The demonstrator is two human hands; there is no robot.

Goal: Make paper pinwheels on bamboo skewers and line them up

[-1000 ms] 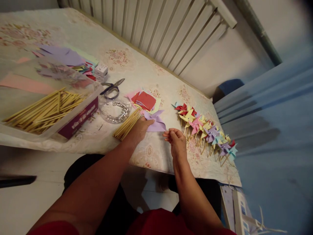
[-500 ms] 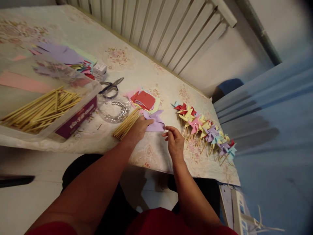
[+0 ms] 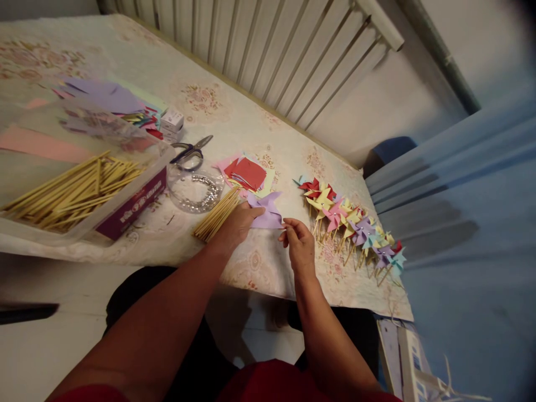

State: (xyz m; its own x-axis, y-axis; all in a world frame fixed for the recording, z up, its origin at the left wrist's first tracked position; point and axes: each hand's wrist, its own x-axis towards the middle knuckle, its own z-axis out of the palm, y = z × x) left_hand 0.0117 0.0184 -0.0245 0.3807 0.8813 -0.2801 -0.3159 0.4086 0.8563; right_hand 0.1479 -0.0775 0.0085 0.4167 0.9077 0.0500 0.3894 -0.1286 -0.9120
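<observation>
A purple paper pinwheel, partly folded, is held over the table between my hands. My left hand grips its left side, with the thumb pressed on the folded middle. On the right, my right hand pinches the lower right corner of the paper between thumb and fingertips. A bundle of thin wooden sticks lies beside my left hand. Just beyond the pinwheel is a stack of coloured paper squares, red on top. Finished pinwheels on sticks lie in a row to the right of my right hand.
A clear plastic box of wooden sticks stands at the left. Beside it are a round clear dish of shiny pins, scissors and small white boxes. Paper scraps lie behind. A radiator borders the table's far side.
My right hand's fingers have drawn closer together at the paper's lower right corner. My left hand keeps its hold on the pinwheel, and the view has shifted slightly.
</observation>
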